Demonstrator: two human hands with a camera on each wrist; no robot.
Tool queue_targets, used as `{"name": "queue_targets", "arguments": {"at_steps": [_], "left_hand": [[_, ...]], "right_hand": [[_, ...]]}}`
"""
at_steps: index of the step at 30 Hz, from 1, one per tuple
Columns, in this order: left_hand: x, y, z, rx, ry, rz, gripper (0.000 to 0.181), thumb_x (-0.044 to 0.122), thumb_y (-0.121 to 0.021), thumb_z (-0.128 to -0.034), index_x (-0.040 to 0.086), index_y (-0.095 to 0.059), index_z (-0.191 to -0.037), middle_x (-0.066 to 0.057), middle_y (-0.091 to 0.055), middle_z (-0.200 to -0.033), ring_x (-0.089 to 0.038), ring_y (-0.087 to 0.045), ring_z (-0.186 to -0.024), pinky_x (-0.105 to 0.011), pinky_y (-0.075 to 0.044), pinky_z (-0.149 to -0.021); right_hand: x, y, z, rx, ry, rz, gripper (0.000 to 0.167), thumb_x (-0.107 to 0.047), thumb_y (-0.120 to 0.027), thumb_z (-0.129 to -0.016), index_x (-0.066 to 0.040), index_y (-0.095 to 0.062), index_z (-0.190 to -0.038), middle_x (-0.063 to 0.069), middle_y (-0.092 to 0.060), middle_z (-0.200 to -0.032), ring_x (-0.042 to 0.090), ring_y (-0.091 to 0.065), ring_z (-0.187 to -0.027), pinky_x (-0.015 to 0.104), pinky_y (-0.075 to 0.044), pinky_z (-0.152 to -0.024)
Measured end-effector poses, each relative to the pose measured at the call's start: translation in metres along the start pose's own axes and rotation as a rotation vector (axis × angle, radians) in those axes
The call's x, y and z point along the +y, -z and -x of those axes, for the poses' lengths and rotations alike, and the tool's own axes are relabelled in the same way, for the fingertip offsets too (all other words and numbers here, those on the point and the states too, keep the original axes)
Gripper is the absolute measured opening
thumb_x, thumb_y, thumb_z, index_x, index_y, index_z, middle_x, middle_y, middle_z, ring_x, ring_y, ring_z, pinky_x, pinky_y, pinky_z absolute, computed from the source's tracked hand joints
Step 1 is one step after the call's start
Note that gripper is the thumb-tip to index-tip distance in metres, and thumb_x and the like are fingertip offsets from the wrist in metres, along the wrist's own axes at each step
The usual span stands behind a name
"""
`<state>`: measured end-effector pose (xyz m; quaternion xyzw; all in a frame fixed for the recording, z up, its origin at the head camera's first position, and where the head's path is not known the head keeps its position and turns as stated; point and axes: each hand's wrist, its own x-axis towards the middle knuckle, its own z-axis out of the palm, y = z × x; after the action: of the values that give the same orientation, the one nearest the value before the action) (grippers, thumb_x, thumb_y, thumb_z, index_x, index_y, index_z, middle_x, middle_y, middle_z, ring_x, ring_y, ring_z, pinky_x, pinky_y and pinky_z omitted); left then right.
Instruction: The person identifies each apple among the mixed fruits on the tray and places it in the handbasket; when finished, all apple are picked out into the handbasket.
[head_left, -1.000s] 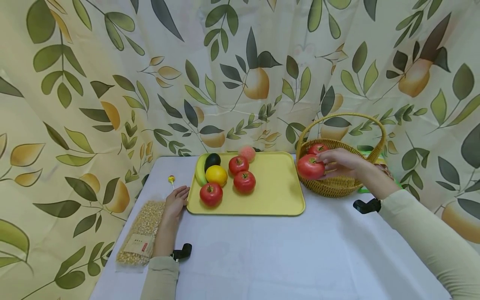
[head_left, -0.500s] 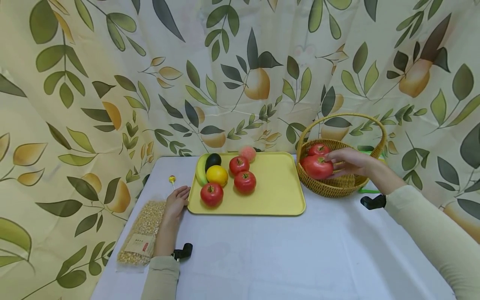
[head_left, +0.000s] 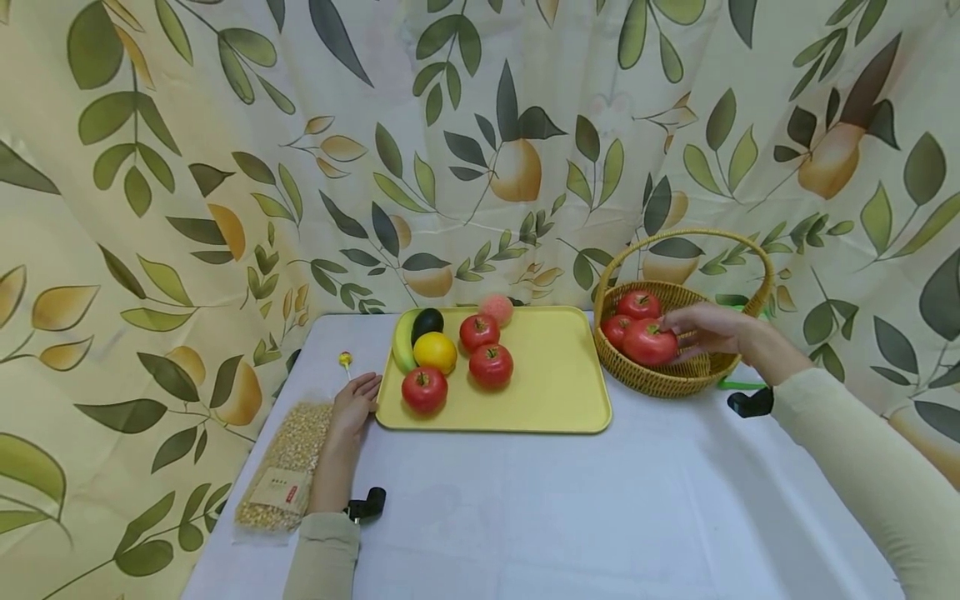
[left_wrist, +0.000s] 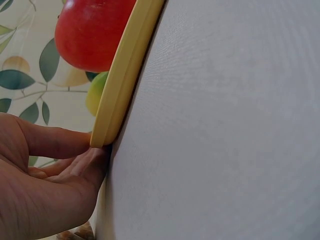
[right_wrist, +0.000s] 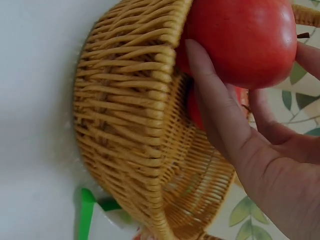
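My right hand grips a red tomato over the front of the wicker basket. Close up in the right wrist view, fingers and thumb hold the tomato from opposite sides near the basket's rim. Behind it, two more tomatoes sit in the basket, one partly hidden. My left hand is at the left edge of the yellow tray. In the left wrist view its thumb and fingers pinch the tray's rim.
On the tray are three tomatoes, a banana, a dark oval fruit, a lemon and a peach. A bag of kernels and a lollipop lie left. A green-edged package is behind the basket.
My right hand has carried the tomato rightward from the basket's left rim to over its front, revealing another tomato behind it. The left hand has stayed at the tray.
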<state>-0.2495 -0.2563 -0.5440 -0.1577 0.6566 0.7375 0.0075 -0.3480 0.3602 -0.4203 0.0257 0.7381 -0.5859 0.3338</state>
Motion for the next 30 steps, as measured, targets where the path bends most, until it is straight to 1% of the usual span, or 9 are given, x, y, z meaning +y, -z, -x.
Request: {"name": "queue_targets", "arguments": {"at_steps": [4,7,9,12,16,19,22,26,30], "left_hand": [[0.000,0.000,0.001,-0.003,0.004,0.004,0.076,-0.031,-0.037,-0.0811,-0.013,-0.033,-0.155,-0.033,-0.039,-0.159,-0.039,-0.038,-0.150,-0.040,-0.034,-0.122],[-0.001,0.000,0.001,-0.002,-0.002,0.007,0.076,-0.031,-0.037,-0.0807,-0.014,-0.033,-0.154,-0.033,-0.039,-0.158,-0.039,-0.038,-0.150,-0.040,-0.034,-0.122],[-0.001,0.000,0.000,-0.002,-0.007,0.006,0.076,-0.031,-0.037,-0.0806,-0.014,-0.032,-0.154,-0.034,-0.039,-0.158,-0.039,-0.037,-0.150,-0.040,-0.034,-0.122],[0.000,0.000,0.001,-0.004,-0.008,0.000,0.076,-0.031,-0.037,-0.0809,-0.014,-0.032,-0.155,-0.033,-0.039,-0.158,-0.039,-0.037,-0.151,-0.040,-0.034,-0.122],[0.001,0.000,0.002,-0.007,0.000,-0.010,0.075,-0.030,-0.038,-0.0824,-0.012,-0.033,-0.155,-0.032,-0.039,-0.159,-0.038,-0.037,-0.151,-0.041,-0.033,-0.122],[0.001,0.000,0.001,-0.008,0.004,-0.011,0.075,-0.030,-0.039,-0.0828,-0.012,-0.033,-0.155,-0.031,-0.040,-0.159,-0.038,-0.038,-0.151,-0.041,-0.033,-0.123],[0.000,0.000,0.001,-0.003,0.012,-0.011,0.075,-0.030,-0.039,-0.0827,-0.011,-0.034,-0.155,-0.030,-0.041,-0.158,-0.037,-0.039,-0.150,-0.041,-0.033,-0.122],[0.001,0.000,0.000,0.009,0.023,-0.022,0.074,-0.030,-0.040,-0.0829,-0.010,-0.036,-0.155,-0.029,-0.043,-0.158,-0.036,-0.040,-0.149,-0.041,-0.034,-0.122],[0.001,0.001,0.000,0.009,0.019,-0.026,0.075,-0.030,-0.040,-0.0825,-0.011,-0.036,-0.154,-0.030,-0.043,-0.157,-0.037,-0.040,-0.149,-0.042,-0.034,-0.122]], "right_hand": [[0.004,0.001,-0.001,0.004,-0.022,-0.012,0.025,-0.019,-0.059,-0.103,-0.006,-0.057,-0.124,0.020,-0.041,-0.138,0.036,-0.056,-0.117,0.058,-0.054,-0.102],[0.006,0.000,-0.003,-0.004,-0.021,-0.006,0.034,-0.019,-0.058,-0.103,-0.003,-0.049,-0.131,0.021,-0.038,-0.140,0.037,-0.054,-0.119,0.058,-0.053,-0.103],[0.007,0.000,-0.005,0.006,-0.026,-0.005,0.036,-0.018,-0.058,-0.102,-0.002,-0.049,-0.132,0.022,-0.038,-0.141,0.038,-0.055,-0.119,0.057,-0.053,-0.102],[0.008,0.002,-0.007,0.000,-0.023,0.025,0.029,-0.018,-0.058,-0.103,-0.002,-0.056,-0.127,0.020,-0.039,-0.139,0.036,-0.055,-0.118,0.057,-0.054,-0.102],[0.013,0.004,-0.009,0.004,-0.022,0.062,0.037,-0.020,-0.059,-0.104,0.001,-0.060,-0.134,0.018,-0.046,-0.137,0.032,-0.059,-0.114,0.055,-0.055,-0.101],[0.016,0.004,-0.011,0.003,-0.029,0.073,0.054,-0.020,-0.059,-0.104,0.006,-0.047,-0.149,0.017,-0.049,-0.139,0.031,-0.061,-0.113,0.054,-0.056,-0.100],[0.017,0.001,-0.013,-0.004,-0.032,0.090,0.061,-0.020,-0.058,-0.105,0.009,-0.037,-0.154,0.017,-0.050,-0.141,0.031,-0.061,-0.114,0.053,-0.056,-0.101],[0.016,-0.003,-0.015,-0.010,-0.026,0.106,0.063,-0.021,-0.057,-0.106,0.010,-0.034,-0.155,0.019,-0.048,-0.144,0.030,-0.060,-0.115,0.052,-0.056,-0.101],[0.013,-0.007,-0.017,0.000,-0.024,0.109,0.059,-0.020,-0.058,-0.106,0.010,-0.040,-0.152,0.019,-0.046,-0.143,0.031,-0.060,-0.115,0.053,-0.056,-0.101]]}}
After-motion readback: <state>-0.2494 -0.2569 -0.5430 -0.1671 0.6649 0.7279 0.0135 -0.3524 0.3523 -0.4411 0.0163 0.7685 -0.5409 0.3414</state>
